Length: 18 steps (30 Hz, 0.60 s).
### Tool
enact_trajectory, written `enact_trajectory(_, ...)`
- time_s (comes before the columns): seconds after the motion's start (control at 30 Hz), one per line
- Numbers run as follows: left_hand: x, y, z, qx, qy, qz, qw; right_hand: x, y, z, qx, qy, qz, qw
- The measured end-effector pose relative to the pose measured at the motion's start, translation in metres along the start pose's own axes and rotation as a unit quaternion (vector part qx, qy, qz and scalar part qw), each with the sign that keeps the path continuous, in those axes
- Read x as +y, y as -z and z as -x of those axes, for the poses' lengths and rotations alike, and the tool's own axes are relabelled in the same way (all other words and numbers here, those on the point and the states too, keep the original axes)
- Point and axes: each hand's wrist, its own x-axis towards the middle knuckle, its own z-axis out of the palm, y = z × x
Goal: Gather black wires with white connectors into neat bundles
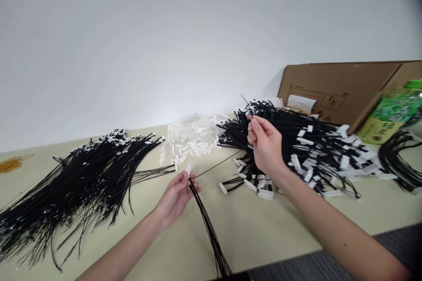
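Between the two hands a single black wire [217, 165] stretches — the right hand [265, 145] pinches its far end, the left hand [176, 197] pinches a small bundle of wires [211, 232] with a white connector [188, 169]. Just beyond lie loose white connectors [187, 147]; behind the right hand, a heap of tagged wires [310, 149], a cardboard box [343, 90] and a green bottle [394, 112], its label unreadable.

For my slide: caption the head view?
Left hand holds black cords; right hand pulls one from a tagged pile.
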Motion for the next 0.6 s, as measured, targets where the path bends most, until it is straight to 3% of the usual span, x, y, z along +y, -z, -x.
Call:
enact_trajectory(0.07, -0.002, -0.001, 0.000, 0.013, 0.000, 0.010, 1.000, 0.007, 0.000, 0.010, -0.015, 0.115, 0.139, 0.983)
enact_trajectory(0.1, -0.002, -0.002, 0.000, 0.019, -0.001, 0.015, 1.000, 0.011, -0.001, 0.018, -0.051, 0.177, 0.206, 0.961)
enact_trajectory(0.2, -0.003, -0.002, -0.001, 0.033, -0.003, 0.035, 0.999, 0.019, -0.009, 0.045, -0.173, 0.363, 0.323, 0.857)
enact_trajectory(0.3, -0.003, -0.002, -0.002, 0.046, -0.002, 0.055, 0.997, 0.023, -0.015, 0.064, -0.212, 0.468, 0.352, 0.782)
enact_trajectory(0.6, -0.004, -0.002, -0.001, 0.022, -0.001, 0.052, 0.998, 0.025, -0.016, 0.069, -0.223, 0.480, 0.351, 0.772)
